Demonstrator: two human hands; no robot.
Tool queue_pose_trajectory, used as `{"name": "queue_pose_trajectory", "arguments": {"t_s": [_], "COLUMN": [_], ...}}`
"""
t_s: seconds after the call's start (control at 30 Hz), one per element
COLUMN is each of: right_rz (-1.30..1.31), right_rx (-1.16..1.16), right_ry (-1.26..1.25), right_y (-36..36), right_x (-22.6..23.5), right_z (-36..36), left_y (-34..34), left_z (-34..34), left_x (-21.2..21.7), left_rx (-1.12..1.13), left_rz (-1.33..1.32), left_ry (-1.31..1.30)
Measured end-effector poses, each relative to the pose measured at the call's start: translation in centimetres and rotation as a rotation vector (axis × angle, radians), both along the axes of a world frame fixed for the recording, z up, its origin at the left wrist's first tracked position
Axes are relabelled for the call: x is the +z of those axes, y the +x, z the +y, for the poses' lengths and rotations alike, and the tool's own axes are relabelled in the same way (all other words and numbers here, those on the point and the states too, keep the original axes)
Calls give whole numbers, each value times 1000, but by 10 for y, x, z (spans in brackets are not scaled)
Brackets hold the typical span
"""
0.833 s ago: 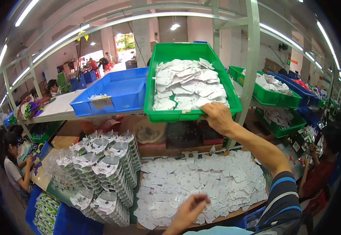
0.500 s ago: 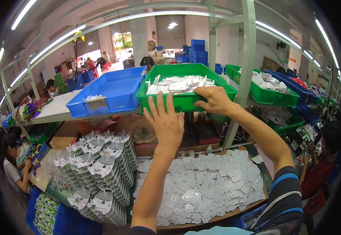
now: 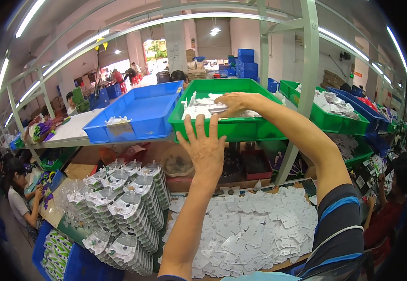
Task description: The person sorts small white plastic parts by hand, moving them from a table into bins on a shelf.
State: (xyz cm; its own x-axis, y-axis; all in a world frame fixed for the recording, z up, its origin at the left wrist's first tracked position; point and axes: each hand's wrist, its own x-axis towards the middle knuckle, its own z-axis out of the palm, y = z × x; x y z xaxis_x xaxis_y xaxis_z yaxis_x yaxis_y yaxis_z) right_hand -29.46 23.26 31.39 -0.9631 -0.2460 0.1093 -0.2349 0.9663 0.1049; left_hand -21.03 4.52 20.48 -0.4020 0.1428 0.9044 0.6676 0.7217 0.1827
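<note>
A green plastic tray [image 3: 255, 122] holding white flat plastic parts [image 3: 198, 110] stands on the shelf in front of me. My left hand [image 3: 204, 149] lies against its front wall with the fingers spread, the tips near the rim. Over that rim reaches my right hand [image 3: 237, 103], its fingers curled onto several white parts inside; the fingertips are partly hidden among them. Below, a wide layer of white flat cards or sheets [image 3: 255, 229] covers the bench. To its left rise tall stacks of white-and-clear plastic packs [image 3: 126, 203].
A blue tray [image 3: 140, 105] with a few white pieces adjoins the green one. A shelf post [image 3: 310, 70] stands to the right, near another green tray [image 3: 327, 114] of white parts. People sit working at both sides. A blue crate [image 3: 79, 262] of green-and-white packs is lower left.
My right hand has left the green tray's front rim and moved left into the tray, onto the white parts. My left hand stays at the front wall. The view has shifted slightly.
</note>
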Motion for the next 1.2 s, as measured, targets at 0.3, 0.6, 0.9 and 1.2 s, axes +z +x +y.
{"name": "queue_pose_trajectory", "arguments": {"t_s": [0.3, 0.6, 0.9, 1.2], "right_rz": [120, 328, 407, 310], "right_rx": [184, 259, 99, 132], "right_ry": [-122, -150, -791, -956], "right_y": [7, 24, 48, 153], "right_x": [14, 41, 38, 38], "right_z": [11, 40, 71, 43], "left_y": [-12, -14, -14, 37], "left_z": [12, 18, 20, -11], "left_x": [0, -1, -1, 11], "left_rx": [82, 57, 88, -266], "left_rz": [-1, 16, 25, 26], "left_ry": [29, 48, 22, 273]}}
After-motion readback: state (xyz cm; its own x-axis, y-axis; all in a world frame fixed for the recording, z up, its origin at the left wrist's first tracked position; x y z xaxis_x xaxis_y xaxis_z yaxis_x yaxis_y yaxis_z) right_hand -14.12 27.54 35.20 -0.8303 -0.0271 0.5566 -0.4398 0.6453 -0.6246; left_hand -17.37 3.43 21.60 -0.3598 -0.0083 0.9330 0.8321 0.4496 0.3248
